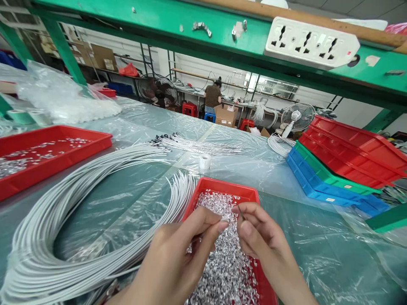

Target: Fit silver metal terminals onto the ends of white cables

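My left hand [181,254] and my right hand [260,237] meet above a red tray [222,186] heaped with small shiny metal pieces [222,262]. The left thumb and forefinger pinch something small and pale at their tips; I cannot make out what. The right fingers pinch a thin dark wire end [241,212] that points towards the left fingertips. A large bundle of white wires [63,228] curves across the plastic-covered table on the left, its ends reaching the tray's left edge.
A second red tray [47,152] with metal bits lies at far left. Stacked red, green and blue trays [333,169] sit at right. A small tape roll [204,162], more wires [197,144], a fan [297,116] and a seated person [212,95] lie beyond. A power strip [310,42] hangs overhead.
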`<state>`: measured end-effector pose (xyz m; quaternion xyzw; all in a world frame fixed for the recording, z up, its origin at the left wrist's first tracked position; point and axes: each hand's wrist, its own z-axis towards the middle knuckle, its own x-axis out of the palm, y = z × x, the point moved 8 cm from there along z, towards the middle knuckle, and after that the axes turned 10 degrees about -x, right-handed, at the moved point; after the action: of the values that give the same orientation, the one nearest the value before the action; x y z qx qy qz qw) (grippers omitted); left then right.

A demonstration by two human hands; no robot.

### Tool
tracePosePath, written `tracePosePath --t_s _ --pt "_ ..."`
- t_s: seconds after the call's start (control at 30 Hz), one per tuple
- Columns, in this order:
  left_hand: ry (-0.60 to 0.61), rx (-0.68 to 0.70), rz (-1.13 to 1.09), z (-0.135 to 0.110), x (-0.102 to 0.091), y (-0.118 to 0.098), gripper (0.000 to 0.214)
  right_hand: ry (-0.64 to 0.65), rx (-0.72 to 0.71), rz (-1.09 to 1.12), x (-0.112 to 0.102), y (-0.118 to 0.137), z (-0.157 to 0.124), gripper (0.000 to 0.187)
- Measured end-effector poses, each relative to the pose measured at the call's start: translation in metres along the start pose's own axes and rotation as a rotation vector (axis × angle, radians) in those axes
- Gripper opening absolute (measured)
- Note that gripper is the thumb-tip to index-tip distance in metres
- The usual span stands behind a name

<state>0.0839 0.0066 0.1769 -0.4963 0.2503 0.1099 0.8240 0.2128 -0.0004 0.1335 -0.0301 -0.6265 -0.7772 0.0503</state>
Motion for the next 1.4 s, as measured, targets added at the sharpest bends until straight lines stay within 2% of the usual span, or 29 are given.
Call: tracePosePath --t_s 0.1,0.23,0.4,0.63,0.87,1.03,1.2,1.4 --pt "0.021 0.037 0.045 -0.002 0.008 0.0 0.016 -0.055 0.006 -0.035 -0.003 0.01 -0.005 0.024" --pt "0.019 0.081 0.091 -0.005 0.013 -0.003 0.016 -0.039 0.063 -0.07 -0.003 0.006 -0.007 0.009" --pt "-0.008 0.144 0.131 -0.007 0.011 -0.007 0.019 0.006 0.041 -0.064 -0.003 0.004 -0.003 0.006" --pt "0.037 0.166 0.146 -0.006 0.014 -0.008 0.021 -0.023 0.095 -0.137 -0.007 0.01 -0.004 0.008" --pt "0.028 0.18 0.148 -0.008 0.014 -0.009 0.021 -0.025 0.111 -0.159 -0.008 0.008 -0.005 0.006" --pt "0.087 0.138 0.113 -0.006 0.018 -0.006 0.019 -0.036 0.101 -0.154 -0.011 0.007 -0.004 0.009" --pt "0.166 0.082 0.105 -0.004 0.022 0.0 0.017 0.015 0.056 -0.122 -0.008 0.003 -0.001 0.006" --pt "0.209 0.035 0.104 -0.003 0.023 0.003 0.019 -0.015 0.013 -0.158 -0.009 0.004 -0.002 0.009"
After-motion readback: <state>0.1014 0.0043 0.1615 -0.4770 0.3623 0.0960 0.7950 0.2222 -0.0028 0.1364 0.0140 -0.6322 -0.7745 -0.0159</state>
